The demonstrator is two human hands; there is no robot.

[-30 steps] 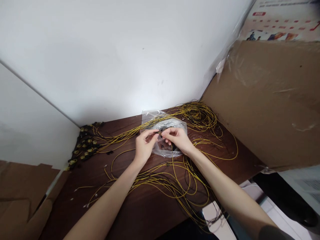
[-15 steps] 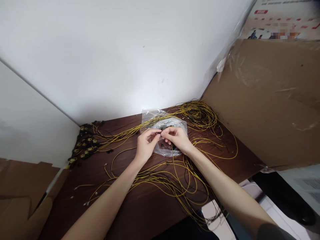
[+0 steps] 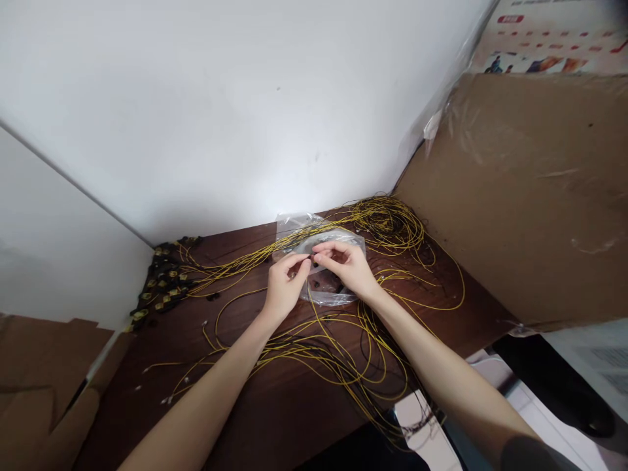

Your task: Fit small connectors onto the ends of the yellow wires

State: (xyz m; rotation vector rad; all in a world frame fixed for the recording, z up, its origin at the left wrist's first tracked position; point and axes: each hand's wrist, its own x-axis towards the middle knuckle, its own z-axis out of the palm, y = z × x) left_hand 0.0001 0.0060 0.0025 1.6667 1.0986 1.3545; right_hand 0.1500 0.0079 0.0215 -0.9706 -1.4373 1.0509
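Observation:
Above a clear plastic bag (image 3: 338, 297), my left hand (image 3: 287, 281) and my right hand (image 3: 350, 268) meet fingertip to fingertip. A tiny dark part (image 3: 313, 257) shows between the pinching fingers; its exact kind is too small to tell. One yellow wire (image 3: 314, 307) hangs down from beside my left fingertips toward the wires below. My right thumb and index finger close at the dark part from the right. Small dark pieces (image 3: 318, 284) lie in the bag under my hands.
Loose yellow and black wires (image 3: 338, 373) spread across the brown tabletop (image 3: 275, 409). Behind my hands, a wire bundle runs from black-and-yellow connectors (image 3: 164, 281) to a coil (image 3: 387, 222). A white wall (image 3: 220, 118) stands behind, cardboard (image 3: 530, 196) at right.
The hanging yellow wire has shifted left, from under my right hand to beside my left fingertips. My right fingers have lifted and straightened slightly.

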